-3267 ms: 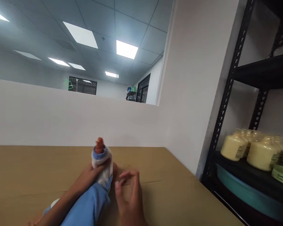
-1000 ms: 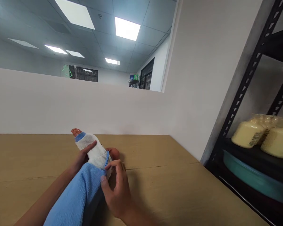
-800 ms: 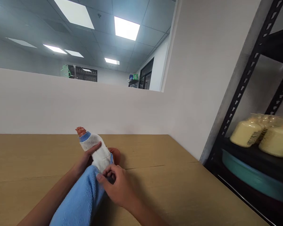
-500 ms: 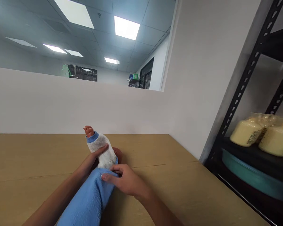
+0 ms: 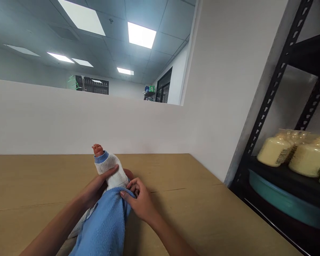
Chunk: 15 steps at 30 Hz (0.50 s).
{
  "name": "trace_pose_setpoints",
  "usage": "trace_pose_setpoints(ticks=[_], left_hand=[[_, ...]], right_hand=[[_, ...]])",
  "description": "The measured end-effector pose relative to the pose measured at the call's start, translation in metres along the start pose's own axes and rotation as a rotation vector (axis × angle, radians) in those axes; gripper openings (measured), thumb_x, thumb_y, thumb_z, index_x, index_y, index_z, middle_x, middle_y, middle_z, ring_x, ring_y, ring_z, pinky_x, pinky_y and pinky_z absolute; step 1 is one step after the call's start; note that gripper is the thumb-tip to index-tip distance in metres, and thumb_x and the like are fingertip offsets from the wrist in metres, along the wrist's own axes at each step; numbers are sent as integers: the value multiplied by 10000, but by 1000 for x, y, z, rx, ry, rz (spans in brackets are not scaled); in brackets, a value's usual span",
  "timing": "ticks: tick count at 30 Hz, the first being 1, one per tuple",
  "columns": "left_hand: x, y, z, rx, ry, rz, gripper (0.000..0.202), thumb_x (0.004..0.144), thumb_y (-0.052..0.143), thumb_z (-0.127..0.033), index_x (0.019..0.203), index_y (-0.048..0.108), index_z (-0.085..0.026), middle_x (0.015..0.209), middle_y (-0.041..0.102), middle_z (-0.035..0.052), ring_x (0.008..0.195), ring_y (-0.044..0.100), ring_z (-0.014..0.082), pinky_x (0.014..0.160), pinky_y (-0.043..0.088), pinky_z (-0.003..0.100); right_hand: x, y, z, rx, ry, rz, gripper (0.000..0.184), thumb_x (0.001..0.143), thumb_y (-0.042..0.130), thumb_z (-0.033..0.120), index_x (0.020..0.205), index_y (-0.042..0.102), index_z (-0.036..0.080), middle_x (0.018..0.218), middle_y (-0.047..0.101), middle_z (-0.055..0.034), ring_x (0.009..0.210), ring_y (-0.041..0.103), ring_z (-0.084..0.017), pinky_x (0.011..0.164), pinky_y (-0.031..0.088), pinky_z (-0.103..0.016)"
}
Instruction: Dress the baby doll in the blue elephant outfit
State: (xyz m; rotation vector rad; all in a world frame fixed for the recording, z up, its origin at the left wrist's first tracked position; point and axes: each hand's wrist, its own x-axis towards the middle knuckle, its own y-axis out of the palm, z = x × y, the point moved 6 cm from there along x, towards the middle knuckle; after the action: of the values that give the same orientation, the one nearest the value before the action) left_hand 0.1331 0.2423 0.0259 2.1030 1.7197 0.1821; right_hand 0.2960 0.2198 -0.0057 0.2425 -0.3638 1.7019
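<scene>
A baby doll [image 5: 98,150] in a fleecy blue and white garment [image 5: 104,217] lies at the front of the table, one small hand poking out of a blue cuff. My left hand [image 5: 104,179] is wrapped round the doll's white sleeve [image 5: 116,177], thumb on top, fingers hidden beneath. With thumb and fingers pinched, my right hand [image 5: 138,199] grips the edge of the blue cloth where it meets the white sleeve. Part of the doll's head shows just beyond the sleeve; the rest of its body is covered or out of frame.
The wooden table [image 5: 202,213] runs back to a white wall [image 5: 69,124] with a window opening above. At the right stands a black metal shelf [image 5: 266,103] holding cream-coloured bottles [image 5: 274,151] and, lower down, a teal basin [image 5: 280,199].
My right fingers have shifted along the blue cloth's edge and now pinch it slightly lifted. White cloth shows at the lower left of the garment. The view has tilted slightly.
</scene>
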Motion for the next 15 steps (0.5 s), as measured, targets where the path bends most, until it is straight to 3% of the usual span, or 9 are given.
trace_pose_setpoints(ticks=[4,8,11,15], left_hand=[[-1,-4,-2,54,65,-82,427,860,868,-463,1106,762,-130,1026,846,168,882,811,323,784,671,346],[-5,-7,-6,157,119,-152,632,814,892,-569,1231,713,-128,1201,819,177,1037,794,335,800,647,336],[-9,-1,-13,318,199,-140,689,779,880,-629,1244,717,-147,1263,806,148,1209,737,358,970,615,358],[-17,18,-18,516,310,19,701,750,874,-644,1217,730,-143,1322,779,145,1326,649,418,1236,459,491]], right_hand=[[3,-11,-1,-33,57,-24,334,750,819,399,902,590,210,775,550,38,725,503,-163,700,425,-309],[5,-24,9,-45,99,-67,314,790,753,440,941,602,209,902,640,-21,817,571,-189,793,470,-344],[2,-27,22,-19,165,-48,440,863,687,606,1039,625,207,1014,678,-63,905,634,-218,798,518,-355],[-7,-23,36,76,319,78,719,858,612,844,1192,671,210,1193,684,-111,993,675,-252,751,589,-364]])
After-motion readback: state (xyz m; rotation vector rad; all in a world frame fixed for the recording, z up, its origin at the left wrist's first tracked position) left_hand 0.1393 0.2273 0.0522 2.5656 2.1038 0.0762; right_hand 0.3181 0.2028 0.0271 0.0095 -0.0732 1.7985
